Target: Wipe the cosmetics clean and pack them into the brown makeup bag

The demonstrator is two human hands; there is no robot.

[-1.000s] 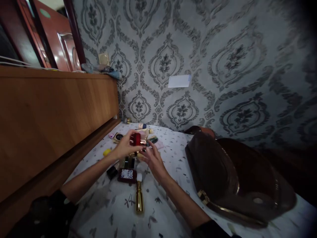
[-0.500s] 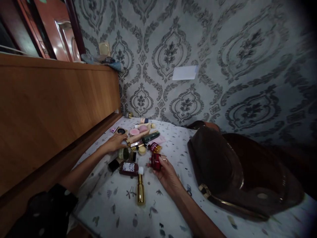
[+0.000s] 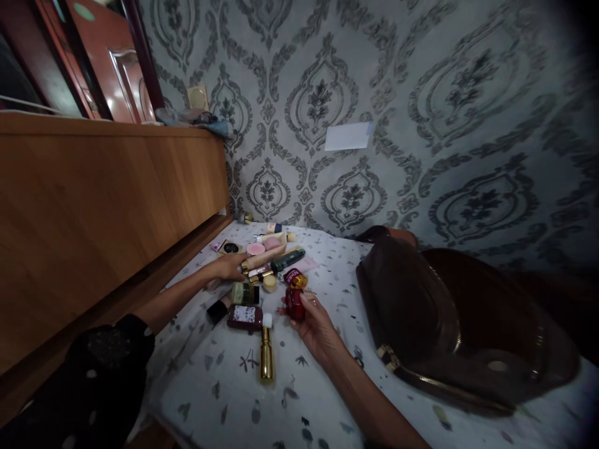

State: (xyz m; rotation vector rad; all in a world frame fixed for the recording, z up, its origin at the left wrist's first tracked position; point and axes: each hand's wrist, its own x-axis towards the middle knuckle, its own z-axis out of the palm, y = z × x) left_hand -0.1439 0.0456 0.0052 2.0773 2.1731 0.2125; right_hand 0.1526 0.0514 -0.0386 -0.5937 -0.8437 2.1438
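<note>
My right hand (image 3: 318, 323) is closed around a dark red bottle (image 3: 294, 304), just in front of a red and gold item (image 3: 296, 278). My left hand (image 3: 228, 268) reaches over the left side of the cosmetics, by the end of a beige tube (image 3: 264, 256); its fingertips are too small to make out. Below it lie a green jar (image 3: 242, 292), a black-capped bottle (image 3: 218, 310) and a dark bottle with a floral label (image 3: 246, 317). A gold bottle (image 3: 266, 357) lies nearest me. A dark green tube (image 3: 287, 259) rests behind the round cream jar (image 3: 269, 283).
A large brown bag (image 3: 421, 324) sits on the patterned sheet (image 3: 234, 399) at right. Wooden furniture (image 3: 116, 187) stands along the left, with cloth (image 3: 196, 120) on top. Patterned wallpaper (image 3: 350, 193) covers the wall behind.
My left hand has moved up and slightly right, away from the green jar, which shows more fully now. My right hand still holds the red bottle in nearly the same place.
</note>
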